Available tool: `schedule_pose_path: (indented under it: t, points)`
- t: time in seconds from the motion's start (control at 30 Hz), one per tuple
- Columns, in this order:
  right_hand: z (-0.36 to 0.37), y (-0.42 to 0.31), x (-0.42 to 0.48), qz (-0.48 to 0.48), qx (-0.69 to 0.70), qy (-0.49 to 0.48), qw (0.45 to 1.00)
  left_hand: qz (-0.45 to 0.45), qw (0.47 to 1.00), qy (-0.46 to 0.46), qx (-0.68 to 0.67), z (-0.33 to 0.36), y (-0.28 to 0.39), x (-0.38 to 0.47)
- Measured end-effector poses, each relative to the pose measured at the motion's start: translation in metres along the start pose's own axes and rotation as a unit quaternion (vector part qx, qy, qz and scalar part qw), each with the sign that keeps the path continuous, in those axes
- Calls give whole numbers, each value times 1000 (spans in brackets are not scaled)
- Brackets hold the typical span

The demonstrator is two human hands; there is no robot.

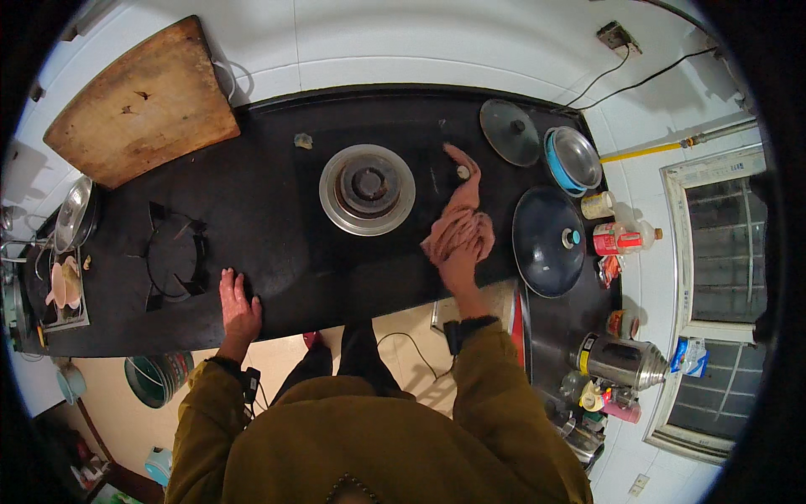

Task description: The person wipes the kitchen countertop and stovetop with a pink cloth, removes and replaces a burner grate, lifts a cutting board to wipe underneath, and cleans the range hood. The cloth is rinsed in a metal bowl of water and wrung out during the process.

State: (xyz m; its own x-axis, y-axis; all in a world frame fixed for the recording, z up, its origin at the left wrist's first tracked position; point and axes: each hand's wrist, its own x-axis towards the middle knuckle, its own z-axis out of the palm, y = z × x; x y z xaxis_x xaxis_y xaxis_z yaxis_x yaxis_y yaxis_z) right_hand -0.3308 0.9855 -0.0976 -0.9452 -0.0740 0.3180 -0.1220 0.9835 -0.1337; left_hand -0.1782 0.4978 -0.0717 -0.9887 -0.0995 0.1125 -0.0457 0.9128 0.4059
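Note:
My right hand (461,268) grips a bunched pink cloth (461,227) on the black countertop (271,170). One end of the cloth trails away toward the wall, beside a small round knob (463,172). Left of the cloth is a gas burner (368,181) ringed by a metal drip pan (329,201). My left hand (240,312) rests on the counter near its front edge, fingers apart and holding nothing. Just left of that hand sits a black pot-support ring (148,258) with upright prongs.
A wooden cutting board (145,104) leans against the back wall. To the right are a glass lid (509,132), a blue-sided metal bowl (576,157), a dark domed lid (544,252), bottles (620,238) and a steel thermos (620,360). A small crumpled scrap (303,140) lies behind the burner.

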Motion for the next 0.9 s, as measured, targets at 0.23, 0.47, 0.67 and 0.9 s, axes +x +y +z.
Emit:
schedule_pose_path:
  t: [0.23, 0.47, 0.67, 0.9]
  points:
    - [-6, -8, -56, -14, -43, -18, 999, -7, 1000, 5, 4, 1, 1, 0]
    - [-8, 90, -10, 170, 18, -159, 972, 15, 1000, 21, 1, 0, 3, 4]
    - [-34, 8, -26, -49, -78, -54, 994, -31, 999, 9, -22, 1, 3, 2]
    - [-13, -184, -88, 17, 309, -66, 949, -6, 1000, 13, -9, -1, 4, 2]
